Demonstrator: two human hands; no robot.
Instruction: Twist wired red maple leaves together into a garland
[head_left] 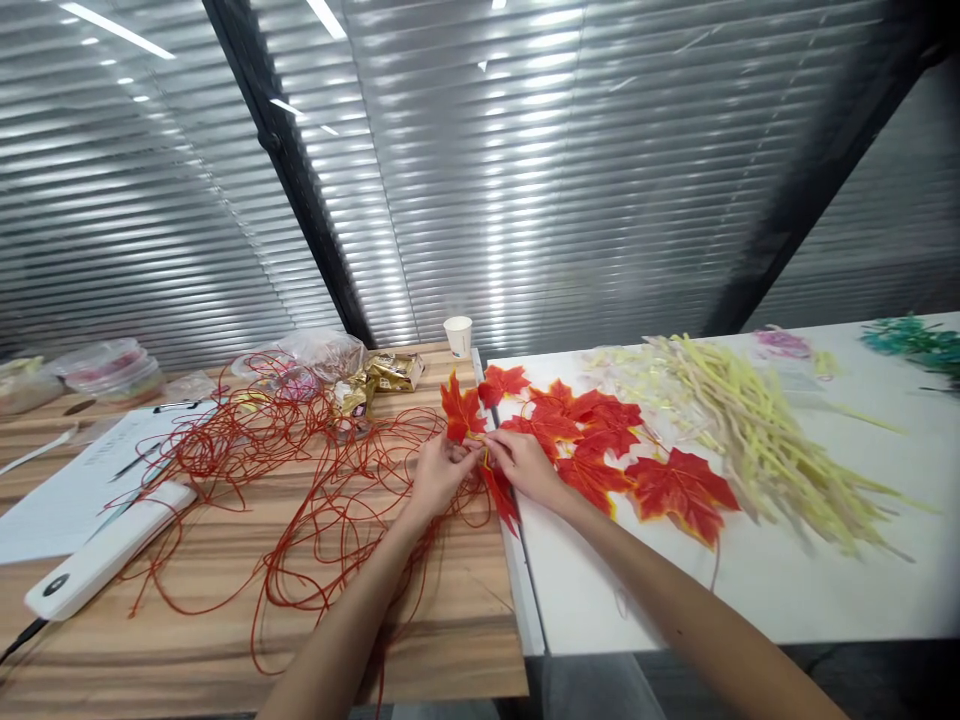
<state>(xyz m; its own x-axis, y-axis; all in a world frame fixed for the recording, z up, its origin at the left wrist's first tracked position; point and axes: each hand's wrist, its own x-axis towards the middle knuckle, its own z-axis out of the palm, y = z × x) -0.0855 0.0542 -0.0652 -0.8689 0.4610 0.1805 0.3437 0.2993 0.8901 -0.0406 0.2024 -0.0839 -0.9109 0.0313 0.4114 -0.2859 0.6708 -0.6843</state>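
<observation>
My left hand (441, 474) and my right hand (527, 462) meet above the seam between the two tables, fingers pinched close together. Between them are the stems of red artificial maple leaves: one leaf (463, 410) stands up above the fingertips, and another leaf (499, 494) hangs down below. A tangle of red cord (315, 540) spreads over the wooden table and reaches under my left hand. Whether a cord strand is also in my fingers I cannot tell. More red maple leaves (596, 420) lie in a loose pile just beyond and right of my right hand.
A paper cup (458, 337) stands behind the hands. Gold wrappers (394, 372), a clipboard with paper (82, 475), a white handheld device (112, 550) and plastic tubs (112, 370) are left. Pale yellow strips (772, 430) and green strands (911, 338) lie on the white table (585, 585).
</observation>
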